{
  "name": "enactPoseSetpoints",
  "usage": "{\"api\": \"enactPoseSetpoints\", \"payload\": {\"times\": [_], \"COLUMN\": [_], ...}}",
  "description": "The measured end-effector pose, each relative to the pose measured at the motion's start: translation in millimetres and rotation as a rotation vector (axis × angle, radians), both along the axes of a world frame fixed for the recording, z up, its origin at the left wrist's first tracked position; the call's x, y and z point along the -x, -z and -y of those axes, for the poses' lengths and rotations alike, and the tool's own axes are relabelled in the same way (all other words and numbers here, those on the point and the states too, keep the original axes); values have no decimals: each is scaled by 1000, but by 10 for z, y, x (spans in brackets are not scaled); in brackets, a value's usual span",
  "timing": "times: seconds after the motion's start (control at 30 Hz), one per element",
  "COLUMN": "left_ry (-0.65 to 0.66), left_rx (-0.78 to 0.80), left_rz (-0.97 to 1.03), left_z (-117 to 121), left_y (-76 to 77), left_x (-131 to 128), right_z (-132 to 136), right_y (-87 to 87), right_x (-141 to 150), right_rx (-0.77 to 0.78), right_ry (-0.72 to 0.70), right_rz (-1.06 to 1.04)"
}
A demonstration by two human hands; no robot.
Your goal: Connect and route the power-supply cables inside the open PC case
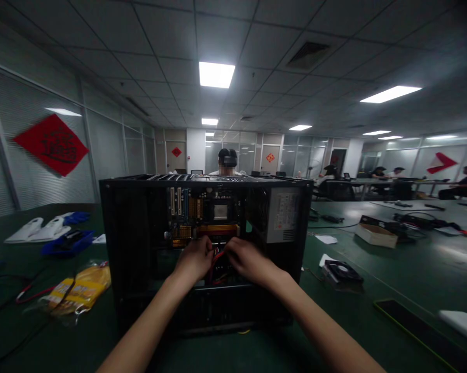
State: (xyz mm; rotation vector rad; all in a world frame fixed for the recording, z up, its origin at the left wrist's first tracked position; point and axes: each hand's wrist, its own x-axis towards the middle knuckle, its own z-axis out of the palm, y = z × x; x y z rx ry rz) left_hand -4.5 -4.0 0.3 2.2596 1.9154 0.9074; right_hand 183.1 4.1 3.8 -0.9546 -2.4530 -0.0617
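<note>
Lying on its side, an open black computer case faces me. Both my hands reach into its lower middle, just below the motherboard with its slots and square processor socket. A red cable runs between my fingers. My left hand is closed, its thumb and fingers pinched at the cable's left side. My right hand is curled closed at the cable's right end; its fingertips are partly hidden. A grey power supply with a label sits in the case's upper right.
Left on the green table lie a yellow packet, a blue tray, white gloves and loose cables. To the right are a black fan, a small open box and a dark mat. A person sits behind the case.
</note>
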Motion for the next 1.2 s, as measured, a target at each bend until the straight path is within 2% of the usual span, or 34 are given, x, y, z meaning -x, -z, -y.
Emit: {"api": "enactPoseSetpoints", "payload": {"times": [0.1,0.2,0.37,0.43,0.57,0.63,0.7,0.83,1.07,1.2], "left_ry": [4,9,-24,-72,-280,-385,-419,-407,-381,-334], "left_rx": [11,20,15,1,-90,-97,-115,-76,-62,-19], "left_rz": [-4,-23,-104,-172,-311,-294,-249,-284,-503,-485], "left_z": [9,6,27,72,172,187,171,124,159,144], "left_y": [0,0,-39,-104,-301,-380,-412,-369,-310,-288], "left_x": [-24,-39,-70,-65,73,191,296,343,137,131], "right_z": [-36,-110,-152,-146,-98,-62,-33,-15,-27,-30], "right_y": [48,81,69,54,21,7,-1,0,5,5], "right_x": [-15,47,109,102,80,72,67,60,55,59], "right_rx": [31,66,81,109,163,173,182,175,182,192], "right_ry": [-69,-108,-92,-83,-65,-131,-205,-233,-248,-244], "right_rz": [-122,-95,-84,-102,-103,-82,-53,-30,-29,-15]}}
